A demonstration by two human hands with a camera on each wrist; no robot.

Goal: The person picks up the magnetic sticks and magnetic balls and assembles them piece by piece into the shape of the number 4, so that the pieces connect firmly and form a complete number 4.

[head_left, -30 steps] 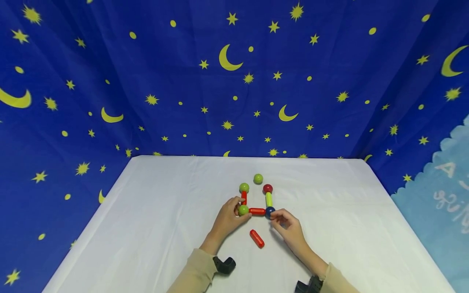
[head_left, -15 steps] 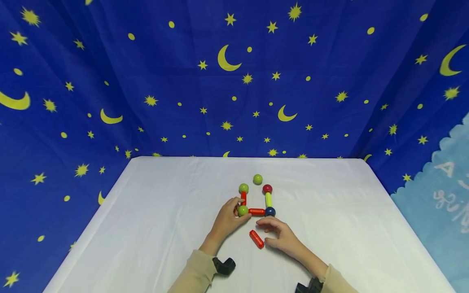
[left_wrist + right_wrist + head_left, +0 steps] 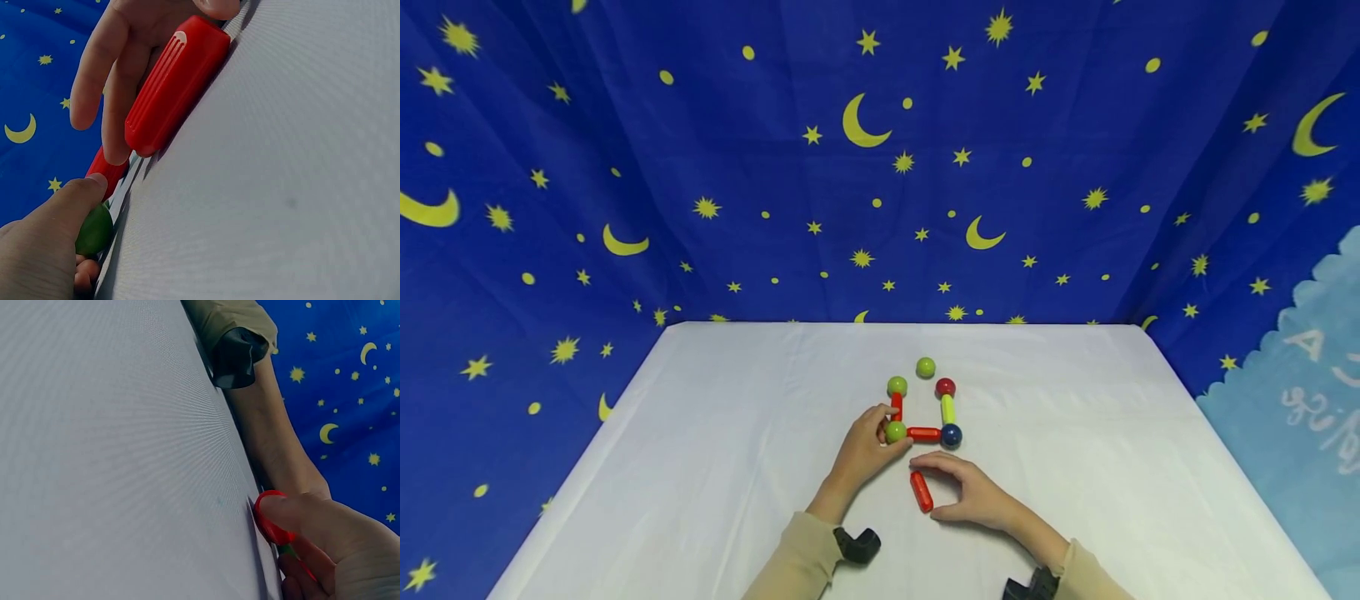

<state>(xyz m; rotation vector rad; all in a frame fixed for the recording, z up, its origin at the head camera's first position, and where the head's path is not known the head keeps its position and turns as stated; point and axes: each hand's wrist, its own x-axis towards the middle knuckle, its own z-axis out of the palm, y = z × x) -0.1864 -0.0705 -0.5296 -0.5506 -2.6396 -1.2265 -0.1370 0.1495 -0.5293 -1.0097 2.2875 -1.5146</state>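
A three-sided frame of rods and balls lies on the white table. My left hand [image 3: 863, 450] holds its near-left green ball [image 3: 897, 431], fingers curled round it and the thumb by the crosswise red rod [image 3: 923, 435]. That rod runs to a blue ball [image 3: 951, 435]. A yellow-green rod [image 3: 948, 409] links blue to a red ball [image 3: 945, 387]; another red rod [image 3: 897, 403] leads to the far-left green ball [image 3: 897, 386]. Closer to me lies a loose red rod [image 3: 921, 492]. My right hand [image 3: 979, 493] spans it, thumb by its near end, fingers past its far end.
A separate green ball [image 3: 926, 367] lies beyond the frame. Blue cloth [image 3: 880, 208] with moons and stars hangs behind and beside the white table [image 3: 760, 467]. A light blue panel [image 3: 1292, 400] is at the right.
My right hand has left the blue ball, moved toward me and spread around the loose red rod, which has turned slightly. My left hand stays at the green ball.
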